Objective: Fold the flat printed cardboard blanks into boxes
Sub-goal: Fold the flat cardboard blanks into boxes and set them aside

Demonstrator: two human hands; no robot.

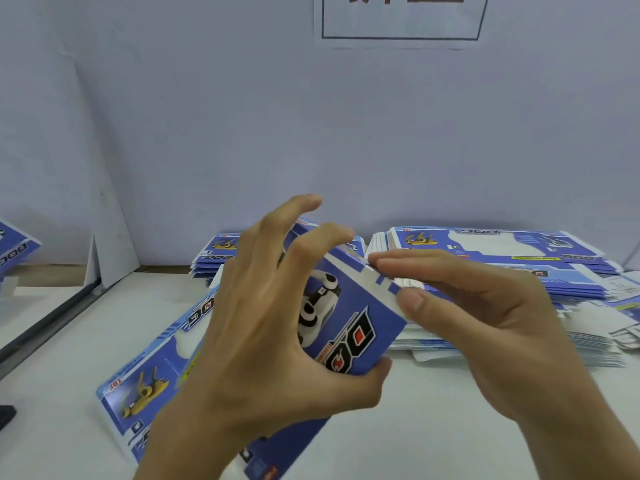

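The person's left hand (277,327) gripped the half-formed box (349,317) just above the table (433,427), thumb curled under its lower edge, fingers arched over the top and partly lifted off; this appeared to steady the printed panel while the end was worked. The right hand (485,317) met the box's white end flap (384,282), fingers straight and close together along the flap, thumb pressed to its edge, apparently to push it shut; whether the flap was pinched or only pushed could not be told. A flat blank (145,386) lay under the left wrist, likely next in line. Behind, against the pale wall (311,133), sat two stacks of blanks: a smaller stack (214,261) and a larger stack (519,268) within the right hand's reach.
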